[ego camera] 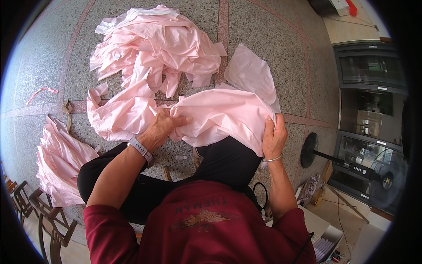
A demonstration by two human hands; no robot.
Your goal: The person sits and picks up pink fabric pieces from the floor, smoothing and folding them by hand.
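Note:
A pale pink cloth piece (224, 112) stretches between my two hands, partly over my right knee. My left hand (165, 127) grips its bunched left end, thumb on top. At the opposite edge, my right hand (275, 137) pinches the cloth between thumb and fingers. More pink fabric (122, 114) trails from the left hand onto the floor. Beyond my right hand lies a thin, paler, semi-sheer sheet (252, 69), partly covered by the held cloth. A large heap of pink fabric (165, 46) rests on the floor ahead, with whitish pieces on top.
Another pink fabric pile (62, 161) lies left of my knee, near wooden chairs (52, 217). A standing fan (362, 170) is at the right, before a dark glass-fronted cabinet (366, 69). A white box (324, 241) sits at lower right. Speckled terrazzo floor (263, 26) surrounds the heap.

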